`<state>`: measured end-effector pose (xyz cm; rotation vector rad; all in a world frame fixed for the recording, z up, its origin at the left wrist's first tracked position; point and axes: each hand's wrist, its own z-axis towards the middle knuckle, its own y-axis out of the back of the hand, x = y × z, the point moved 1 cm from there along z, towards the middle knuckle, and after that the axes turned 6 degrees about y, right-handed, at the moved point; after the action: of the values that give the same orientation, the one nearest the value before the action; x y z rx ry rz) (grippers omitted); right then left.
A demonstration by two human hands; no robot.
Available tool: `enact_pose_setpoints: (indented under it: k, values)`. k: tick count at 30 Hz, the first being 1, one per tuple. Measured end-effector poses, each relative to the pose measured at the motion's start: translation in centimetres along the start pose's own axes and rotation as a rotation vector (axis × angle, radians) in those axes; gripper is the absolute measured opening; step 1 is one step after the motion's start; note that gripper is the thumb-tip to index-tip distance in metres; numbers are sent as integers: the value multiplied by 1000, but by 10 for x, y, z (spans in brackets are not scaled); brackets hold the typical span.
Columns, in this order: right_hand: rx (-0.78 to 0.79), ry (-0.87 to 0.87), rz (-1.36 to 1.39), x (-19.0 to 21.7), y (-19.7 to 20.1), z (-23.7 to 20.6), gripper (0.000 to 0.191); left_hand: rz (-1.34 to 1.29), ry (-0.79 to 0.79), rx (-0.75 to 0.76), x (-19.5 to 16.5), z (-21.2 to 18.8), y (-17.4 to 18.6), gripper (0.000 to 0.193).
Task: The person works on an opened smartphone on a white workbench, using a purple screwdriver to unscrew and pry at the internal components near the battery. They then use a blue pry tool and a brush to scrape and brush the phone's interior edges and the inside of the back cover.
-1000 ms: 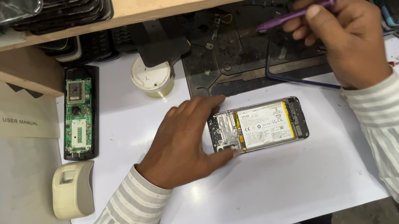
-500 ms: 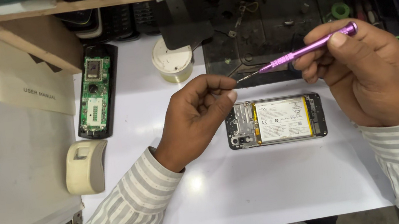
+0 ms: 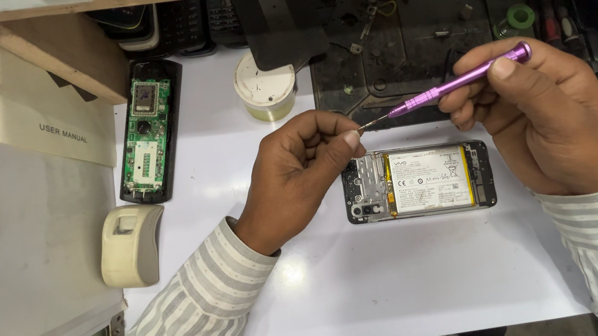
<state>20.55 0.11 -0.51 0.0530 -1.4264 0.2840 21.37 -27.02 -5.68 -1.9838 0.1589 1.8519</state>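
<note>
An opened phone (image 3: 418, 181) lies flat on the white table (image 3: 375, 281), its back cover off and a white battery showing. My right hand (image 3: 539, 121) holds a purple screwdriver (image 3: 457, 84) above the phone, tip pointing left. My left hand (image 3: 299, 172) hovers just left of the phone, thumb and forefinger pinched at the screwdriver's tip. Whether something tiny sits between those fingers is too small to tell.
A green circuit board in a black shell (image 3: 150, 134) lies at the left, a cream plastic device (image 3: 130, 244) below it. A round white-lidded tub (image 3: 265, 86) stands at the back, beside a black work mat (image 3: 405, 38) with small parts. A beige booklet (image 3: 54, 119) rests far left.
My left hand left the phone and rose to pinch the screwdriver's tip. My right hand brought the screwdriver down from the mat towards the phone.
</note>
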Motion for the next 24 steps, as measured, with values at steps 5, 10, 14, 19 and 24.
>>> enact_pose_setpoints:
  k: [5, 10, 14, 19, 24]
  values:
    - [0, 2, -29, 2, 7, 2, 25, 4, -17, -4, 2, 5, -6, 22]
    - [19, 15, -35, 4, 13, 2, 25, 17, 15, -19, 2, 9, -11, 22]
    - [12, 15, -55, 3, 15, 2, 25, 36, 16, -34, 2, 10, -12, 21]
    - [14, 68, -158, 1, 16, 4, 24, 139, -16, -65, 2, 13, -14, 20]
    - [21, 169, -326, -1, 13, 3, 24, 227, -51, -99, -1, 16, -18, 20]
